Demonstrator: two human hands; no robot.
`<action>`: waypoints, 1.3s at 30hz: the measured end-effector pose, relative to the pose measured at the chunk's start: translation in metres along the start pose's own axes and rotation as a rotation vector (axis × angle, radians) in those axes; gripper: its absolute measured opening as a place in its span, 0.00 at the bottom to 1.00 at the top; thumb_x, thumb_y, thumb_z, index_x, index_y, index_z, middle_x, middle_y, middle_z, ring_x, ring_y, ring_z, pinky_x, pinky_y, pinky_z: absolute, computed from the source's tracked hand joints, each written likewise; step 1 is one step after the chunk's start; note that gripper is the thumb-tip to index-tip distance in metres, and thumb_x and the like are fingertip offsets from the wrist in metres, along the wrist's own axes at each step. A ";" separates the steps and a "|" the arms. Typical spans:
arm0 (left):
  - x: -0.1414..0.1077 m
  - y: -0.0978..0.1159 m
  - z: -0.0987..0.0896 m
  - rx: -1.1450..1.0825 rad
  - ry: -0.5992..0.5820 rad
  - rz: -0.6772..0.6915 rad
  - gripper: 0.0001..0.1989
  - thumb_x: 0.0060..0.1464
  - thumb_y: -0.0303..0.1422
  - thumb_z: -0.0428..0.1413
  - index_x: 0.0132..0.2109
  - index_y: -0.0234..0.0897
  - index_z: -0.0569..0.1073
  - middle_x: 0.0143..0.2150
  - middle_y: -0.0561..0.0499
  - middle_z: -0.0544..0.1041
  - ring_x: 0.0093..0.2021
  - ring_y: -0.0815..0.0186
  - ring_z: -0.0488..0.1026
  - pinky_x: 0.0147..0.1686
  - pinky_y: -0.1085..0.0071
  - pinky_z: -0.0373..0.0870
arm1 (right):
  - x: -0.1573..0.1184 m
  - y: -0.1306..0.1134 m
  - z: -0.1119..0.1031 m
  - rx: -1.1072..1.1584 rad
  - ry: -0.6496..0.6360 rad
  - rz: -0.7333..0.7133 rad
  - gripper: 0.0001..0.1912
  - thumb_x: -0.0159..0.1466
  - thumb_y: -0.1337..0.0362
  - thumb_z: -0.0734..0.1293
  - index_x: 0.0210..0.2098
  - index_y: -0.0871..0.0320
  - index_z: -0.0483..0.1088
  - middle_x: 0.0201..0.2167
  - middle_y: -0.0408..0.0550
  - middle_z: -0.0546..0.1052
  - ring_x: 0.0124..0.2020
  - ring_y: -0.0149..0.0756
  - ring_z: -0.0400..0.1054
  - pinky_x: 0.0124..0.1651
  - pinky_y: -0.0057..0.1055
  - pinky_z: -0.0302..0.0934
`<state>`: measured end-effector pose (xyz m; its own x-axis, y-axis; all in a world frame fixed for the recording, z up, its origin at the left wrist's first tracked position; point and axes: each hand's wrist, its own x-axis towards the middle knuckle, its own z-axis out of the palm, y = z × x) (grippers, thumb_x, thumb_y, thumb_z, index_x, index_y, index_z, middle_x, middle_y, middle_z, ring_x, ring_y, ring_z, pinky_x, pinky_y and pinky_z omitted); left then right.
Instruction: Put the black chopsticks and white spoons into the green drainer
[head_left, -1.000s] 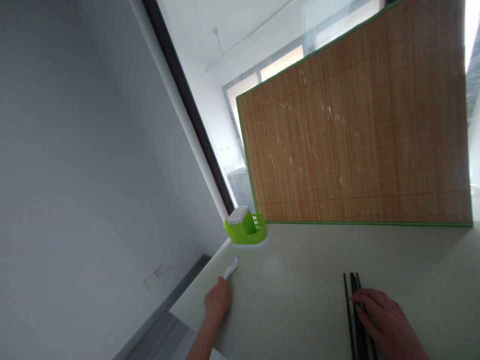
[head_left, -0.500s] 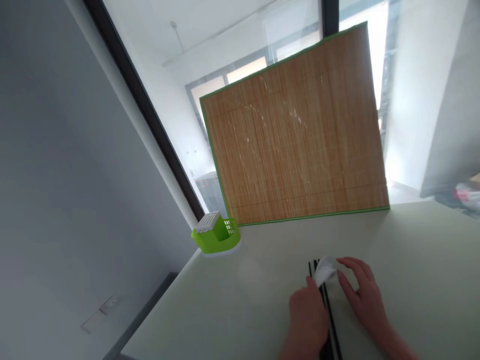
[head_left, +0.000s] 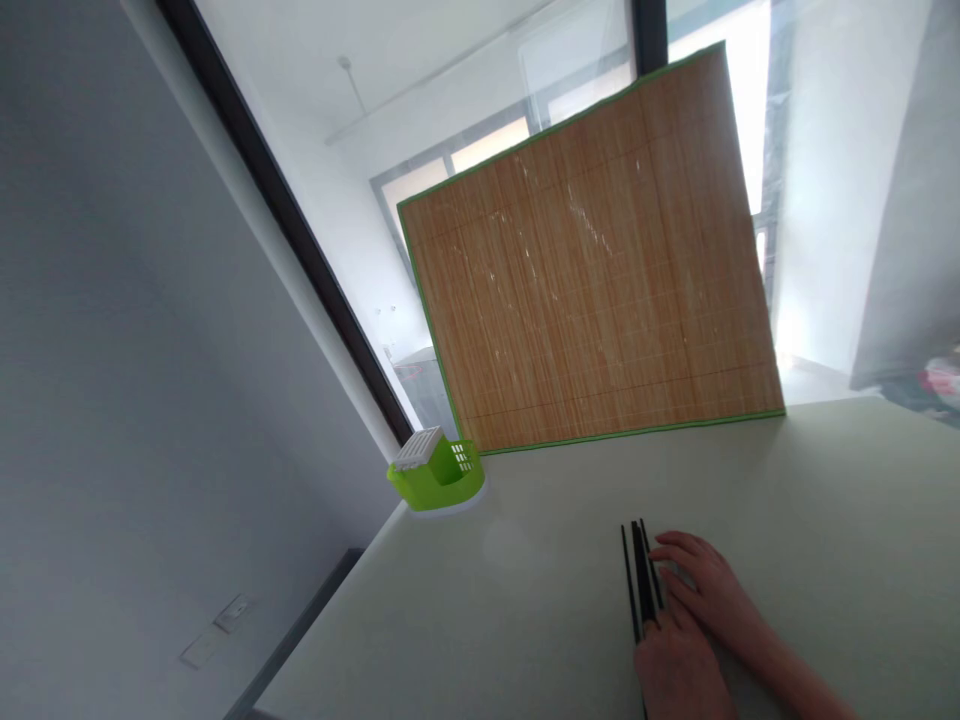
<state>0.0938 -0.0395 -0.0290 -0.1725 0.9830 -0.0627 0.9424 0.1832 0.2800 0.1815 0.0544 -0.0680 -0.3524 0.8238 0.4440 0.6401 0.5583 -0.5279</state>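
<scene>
Touching several black sticks: two hands

The chopsticks were black, the basket bright green with white, the mat streaky brown, edged green.

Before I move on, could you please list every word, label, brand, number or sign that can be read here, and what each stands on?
None can be read: the green basket, black sticks and bamboo mat show no lettering.
</scene>
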 end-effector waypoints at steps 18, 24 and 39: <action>0.054 -0.119 -0.138 -0.019 0.351 0.246 0.21 0.56 0.43 0.50 0.56 0.47 0.65 0.53 0.52 0.70 0.50 0.62 0.68 0.47 0.68 0.67 | -0.002 -0.002 -0.007 -0.250 0.019 -0.212 0.13 0.63 0.51 0.61 0.43 0.45 0.71 0.50 0.44 0.74 0.55 0.46 0.63 0.58 0.56 0.46; 0.121 -0.188 -0.221 0.170 0.609 -0.051 0.19 0.57 0.36 0.51 0.56 0.44 0.66 0.56 0.49 0.68 0.54 0.60 0.65 0.45 0.68 0.67 | -0.004 -0.016 -0.045 -0.218 0.180 -0.201 0.11 0.65 0.55 0.59 0.40 0.50 0.71 0.39 0.45 0.76 0.43 0.41 0.68 0.49 0.44 0.55; 0.138 -0.194 -0.272 0.237 0.615 -0.368 0.18 0.58 0.39 0.53 0.52 0.34 0.68 0.51 0.47 0.70 0.47 0.58 0.70 0.44 0.58 0.71 | -0.052 0.007 -0.039 -0.328 0.262 -0.113 0.09 0.66 0.59 0.60 0.35 0.54 0.69 0.28 0.43 0.73 0.33 0.37 0.65 0.41 0.36 0.52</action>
<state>-0.1903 0.0638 0.1683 -0.5515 0.7000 0.4536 0.8174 0.5621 0.1262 0.2313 0.0115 -0.0664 -0.2747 0.6831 0.6767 0.8052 0.5481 -0.2264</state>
